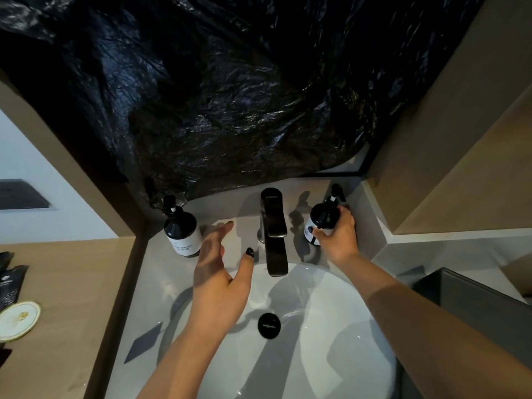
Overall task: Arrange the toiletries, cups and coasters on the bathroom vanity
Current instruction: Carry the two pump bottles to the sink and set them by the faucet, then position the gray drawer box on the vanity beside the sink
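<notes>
A single wide-angle camera, worn on the person's head, is looking forward and steeply down over the worktop. It is sitting close above the round white basin, which is filling the near centre of the view, with both forearms reaching in from the near edge. The black tap is standing at mid-frame, facing the camera. The view is taking in crumpled black plastic sheeting across the far wall, a wooden shelf running off at the left, and beige panels at the right. Straight edges are bowing outward toward the frame's corners.
</notes>
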